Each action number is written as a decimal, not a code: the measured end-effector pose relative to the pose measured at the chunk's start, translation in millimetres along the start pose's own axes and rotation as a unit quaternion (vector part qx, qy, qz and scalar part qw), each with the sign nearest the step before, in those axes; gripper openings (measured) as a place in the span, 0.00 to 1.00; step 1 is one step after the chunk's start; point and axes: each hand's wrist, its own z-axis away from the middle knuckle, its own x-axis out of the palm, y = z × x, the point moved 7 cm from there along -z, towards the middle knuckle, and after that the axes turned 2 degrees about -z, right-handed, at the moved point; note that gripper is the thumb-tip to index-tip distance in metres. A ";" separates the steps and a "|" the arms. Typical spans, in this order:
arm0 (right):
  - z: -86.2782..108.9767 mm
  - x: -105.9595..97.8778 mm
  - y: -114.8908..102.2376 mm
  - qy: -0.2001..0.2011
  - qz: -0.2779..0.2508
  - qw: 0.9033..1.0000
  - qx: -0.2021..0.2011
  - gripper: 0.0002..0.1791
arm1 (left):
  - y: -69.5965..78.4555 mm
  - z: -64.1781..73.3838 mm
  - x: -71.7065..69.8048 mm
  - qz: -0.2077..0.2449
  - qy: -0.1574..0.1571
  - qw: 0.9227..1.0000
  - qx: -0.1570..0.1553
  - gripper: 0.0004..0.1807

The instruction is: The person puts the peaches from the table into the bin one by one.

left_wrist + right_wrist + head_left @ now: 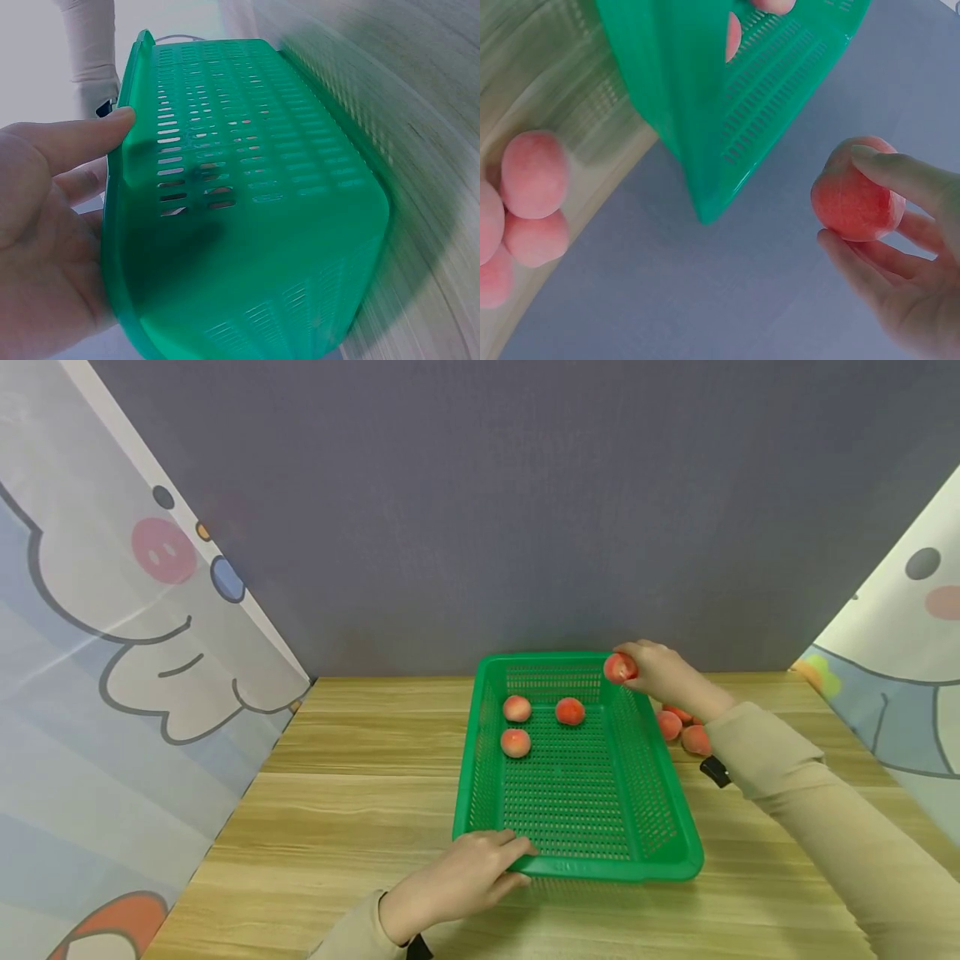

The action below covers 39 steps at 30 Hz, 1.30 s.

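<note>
A green plastic basket [577, 867] with slotted walls stands on the table. Inside it, toward the far end, lie three peaches, among them a redder peach [570, 712] and a paler peach [515, 743]. My left hand [480, 870] grips the near rim at its left corner; in the left wrist view the thumb [97, 139] lies against the outside of the rim. My right hand [663, 677] holds a red peach [859, 191] between thumb and fingers, raised over the basket's far right corner.
Several more peaches [696, 740] sit in a cluster on the table just right of the basket, partly hidden behind the right forearm. A grey wall [525, 510] rises at the table's back edge. Cartoon-printed sheets [90, 693] flank the wooden tabletop [337, 810].
</note>
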 end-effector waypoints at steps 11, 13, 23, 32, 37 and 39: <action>-23.0 19.8 -19.6 -0.050 0.018 0.999 -0.001 0.24 | -0.8 0.5 0.4 0.002 -0.003 1.000 -0.004 0.12; -25.6 24.0 -23.3 -0.052 0.018 0.998 -0.006 0.23 | -0.5 0.6 0.2 0.001 -0.003 1.000 -0.003 0.12; -34.2 44.7 -35.8 -0.064 0.020 0.998 -0.020 0.20 | -0.3 0.8 0.3 0.001 -0.001 1.000 -0.002 0.12; -31.3 65.0 -37.9 -0.113 0.007 0.994 0.004 0.22 | -0.3 0.4 0.1 -0.003 0.003 1.000 0.000 0.12; -31.9 76.6 -36.3 -0.125 0.009 0.992 0.001 0.23 | -0.1 0.4 -0.1 -0.002 0.001 1.000 0.000 0.12; -31.8 80.5 -36.0 -0.129 0.010 0.992 0.000 0.22 | 0.0 0.6 -0.4 -0.001 0.001 1.000 0.000 0.12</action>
